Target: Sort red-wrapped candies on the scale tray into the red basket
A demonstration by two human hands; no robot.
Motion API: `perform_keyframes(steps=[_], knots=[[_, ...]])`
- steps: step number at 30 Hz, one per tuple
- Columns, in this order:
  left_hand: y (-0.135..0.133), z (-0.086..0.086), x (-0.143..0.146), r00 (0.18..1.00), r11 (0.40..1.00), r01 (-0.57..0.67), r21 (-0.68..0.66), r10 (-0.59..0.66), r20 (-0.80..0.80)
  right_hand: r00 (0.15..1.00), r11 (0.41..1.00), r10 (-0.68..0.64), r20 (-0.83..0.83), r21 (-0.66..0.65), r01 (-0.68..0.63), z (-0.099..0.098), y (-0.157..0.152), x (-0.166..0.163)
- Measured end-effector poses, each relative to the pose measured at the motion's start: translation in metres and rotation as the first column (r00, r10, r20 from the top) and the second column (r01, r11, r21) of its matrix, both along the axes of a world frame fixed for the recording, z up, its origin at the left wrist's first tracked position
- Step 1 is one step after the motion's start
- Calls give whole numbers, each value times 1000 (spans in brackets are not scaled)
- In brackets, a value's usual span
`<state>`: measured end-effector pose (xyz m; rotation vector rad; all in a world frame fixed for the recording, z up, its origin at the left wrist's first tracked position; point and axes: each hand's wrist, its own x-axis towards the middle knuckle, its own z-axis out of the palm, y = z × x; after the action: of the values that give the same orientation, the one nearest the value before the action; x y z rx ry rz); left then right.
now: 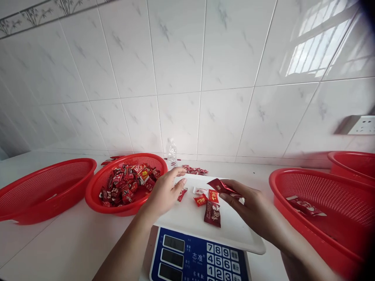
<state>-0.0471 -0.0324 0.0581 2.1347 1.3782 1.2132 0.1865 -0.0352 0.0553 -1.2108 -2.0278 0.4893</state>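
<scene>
My right hand point(249, 203) pinches a shiny dark red packet point(224, 186) above the right part of the white weighing pan point(234, 230). Over the pan's left side my left hand point(166, 191) is open, fingers stretched forward and thumb apart. A small red packet point(182, 194) lies near that thumb, partly hidden. Between the hands are a white-and-red packet point(200, 191), a red packet with yellow print point(200, 200), a similar red packet point(213, 196) and a larger dark brown packet point(212, 214). Below the pan shows the scale's blue keypad panel point(197, 255).
A red basket point(117, 210) of wrapped snacks stands left of the scale, with another red basket point(43, 207) farther left. At right, a red basket point(278, 183) contains a packet point(306, 206). Behind the pan are a clear bottle point(171, 150) and several red packets point(195, 169).
</scene>
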Motion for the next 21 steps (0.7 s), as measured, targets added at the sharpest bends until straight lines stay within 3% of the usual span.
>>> perform_keyframes(steps=[3, 7, 14, 21], knots=[[6, -8, -10, 962, 988, -97, -124, 61, -268, 990, 999, 27, 136, -47, -20, -2, 4, 6], [7, -18, -13, 883, 972, -99, -213, -13, -468, 945, 988, 111, 306, -136, -72, -8, 5, 8], [3, -17, -2, 908, 962, 65, -266, -168, -384, 892, 951, 272, 361, -244, -191, -8, 2, -5], [3, -23, -1, 931, 961, 80, -264, -166, -325, 893, 926, 328, 309, -290, -240, -4, 2, -7]])
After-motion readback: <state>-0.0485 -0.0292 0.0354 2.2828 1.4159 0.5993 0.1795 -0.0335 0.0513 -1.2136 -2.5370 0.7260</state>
